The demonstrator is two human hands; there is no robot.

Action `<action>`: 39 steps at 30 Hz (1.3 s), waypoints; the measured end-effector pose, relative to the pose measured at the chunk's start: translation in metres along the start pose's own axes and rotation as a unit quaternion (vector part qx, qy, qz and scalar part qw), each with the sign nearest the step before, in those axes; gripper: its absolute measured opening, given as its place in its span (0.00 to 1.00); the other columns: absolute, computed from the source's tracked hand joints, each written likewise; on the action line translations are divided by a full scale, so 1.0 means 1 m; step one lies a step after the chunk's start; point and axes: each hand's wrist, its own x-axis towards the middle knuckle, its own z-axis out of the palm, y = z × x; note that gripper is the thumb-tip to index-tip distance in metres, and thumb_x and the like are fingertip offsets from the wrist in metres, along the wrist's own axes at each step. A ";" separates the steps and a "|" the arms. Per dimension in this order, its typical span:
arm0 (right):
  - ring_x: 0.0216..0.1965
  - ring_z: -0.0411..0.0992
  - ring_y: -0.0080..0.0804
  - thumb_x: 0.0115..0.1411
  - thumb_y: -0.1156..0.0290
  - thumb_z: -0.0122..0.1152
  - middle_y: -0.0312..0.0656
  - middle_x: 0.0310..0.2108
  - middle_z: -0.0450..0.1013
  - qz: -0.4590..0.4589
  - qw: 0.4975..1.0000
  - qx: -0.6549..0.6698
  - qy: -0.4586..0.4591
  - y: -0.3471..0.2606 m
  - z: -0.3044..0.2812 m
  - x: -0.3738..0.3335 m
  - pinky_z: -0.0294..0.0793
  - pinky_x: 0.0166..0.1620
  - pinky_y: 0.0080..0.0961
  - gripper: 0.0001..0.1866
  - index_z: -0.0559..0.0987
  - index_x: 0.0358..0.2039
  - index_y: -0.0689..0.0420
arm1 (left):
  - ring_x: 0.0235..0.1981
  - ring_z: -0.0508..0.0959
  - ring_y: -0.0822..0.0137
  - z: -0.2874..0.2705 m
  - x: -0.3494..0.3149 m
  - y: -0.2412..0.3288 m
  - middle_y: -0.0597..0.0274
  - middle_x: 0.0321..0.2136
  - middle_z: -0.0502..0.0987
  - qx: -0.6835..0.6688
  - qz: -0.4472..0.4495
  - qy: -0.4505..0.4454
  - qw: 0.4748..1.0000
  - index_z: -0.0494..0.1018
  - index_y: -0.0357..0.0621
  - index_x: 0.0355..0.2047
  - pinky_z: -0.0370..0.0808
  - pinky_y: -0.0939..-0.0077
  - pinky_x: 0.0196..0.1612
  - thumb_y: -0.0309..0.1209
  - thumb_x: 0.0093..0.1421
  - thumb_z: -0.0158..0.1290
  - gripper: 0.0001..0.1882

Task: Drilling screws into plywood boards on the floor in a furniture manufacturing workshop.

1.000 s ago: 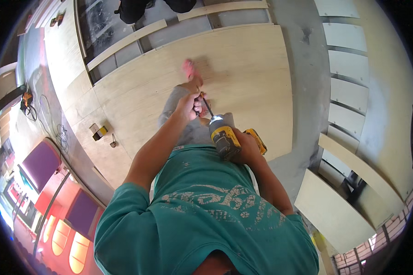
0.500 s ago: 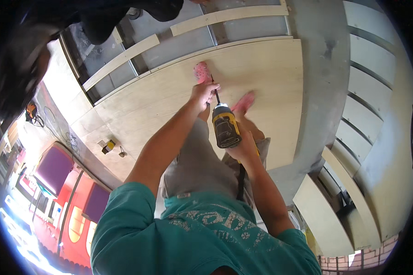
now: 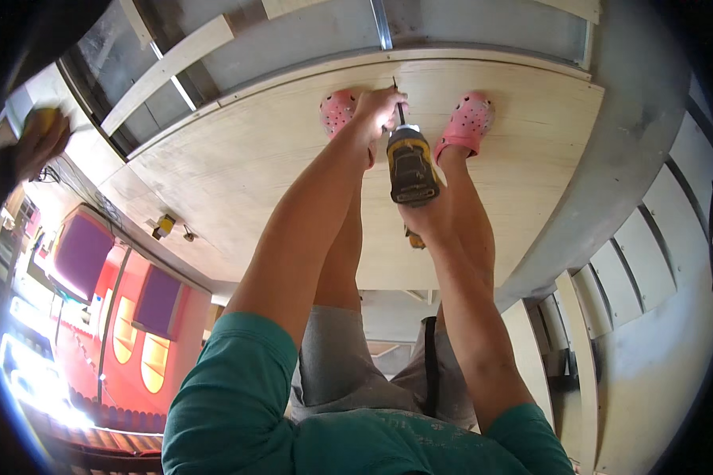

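Observation:
My right hand (image 3: 429, 215) grips a yellow-and-black cordless drill (image 3: 413, 170) from below, its body pointing away from me. From its front runs a long thin dark bit (image 3: 402, 117). At the far end of that bit, my left hand (image 3: 379, 109) has its fingers closed round it; a thin dark tip shows just past them. Whether a screw is also pinched there is too small to tell. Both hands are over a pale plywood sheet (image 3: 269, 206), near its far edge. My feet, in pink clogs (image 3: 467, 123), stand on that sheet, one either side of the bit.
Beyond the sheet, wooden battens (image 3: 170, 71) and a metal rail (image 3: 382, 25) cross a grey floor. A yellow-and-black item (image 3: 164, 226) lies on the boards at left. Another person's hand (image 3: 43, 146) is at the far left. Pale panels (image 3: 646, 253) stand at right.
I have bent forward and both hands, with the drill, have moved farther toward the sheet's far edge. My right foot has shifted forward. The other person's hand has appeared more clearly at left.

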 end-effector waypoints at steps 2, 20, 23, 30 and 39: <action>0.34 0.72 0.46 0.41 0.66 0.62 0.52 0.29 0.73 0.019 0.998 -0.052 -0.025 0.006 -0.001 0.021 0.72 0.37 0.32 0.25 0.69 0.42 0.58 | 0.07 0.56 0.80 0.002 0.018 0.006 0.63 0.16 0.69 0.001 -0.003 0.011 1.000 0.67 0.42 0.26 0.52 0.86 0.08 0.26 0.50 0.52 0.05; 0.33 0.71 0.53 0.42 0.62 0.60 0.53 0.28 0.73 0.136 0.981 -0.098 -0.094 -0.034 -0.018 0.046 0.71 0.36 0.42 0.23 0.66 0.40 0.54 | 0.08 0.57 0.81 -0.022 0.054 0.005 0.68 0.14 0.68 0.077 -0.026 -0.038 0.996 0.68 0.44 0.23 0.53 0.86 0.11 0.32 0.51 0.51 0.06; 0.33 0.71 0.53 0.42 0.61 0.60 0.54 0.28 0.73 0.147 0.983 -0.051 -0.095 -0.039 -0.020 0.045 0.70 0.36 0.43 0.22 0.67 0.39 0.54 | 0.08 0.56 0.81 -0.015 0.049 0.003 0.69 0.14 0.67 0.046 -0.013 -0.016 0.999 0.69 0.44 0.23 0.51 0.86 0.10 0.32 0.51 0.50 0.06; 0.32 0.72 0.50 0.42 0.61 0.62 0.51 0.28 0.73 0.070 0.995 -0.051 -0.041 -0.016 -0.014 0.037 0.72 0.36 0.40 0.25 0.67 0.41 0.54 | 0.08 0.58 0.80 0.000 0.041 0.000 0.68 0.13 0.68 0.046 -0.030 -0.017 0.998 0.69 0.43 0.21 0.54 0.85 0.10 0.29 0.50 0.51 0.04; 0.33 0.73 0.46 0.41 0.63 0.63 0.49 0.29 0.74 0.040 0.997 -0.042 -0.048 -0.005 -0.004 0.039 0.72 0.37 0.35 0.28 0.67 0.44 0.54 | 0.06 0.58 0.78 -0.007 0.049 -0.003 0.61 0.14 0.68 -0.011 0.004 -0.018 1.000 0.67 0.39 0.24 0.52 0.83 0.07 0.28 0.50 0.52 0.06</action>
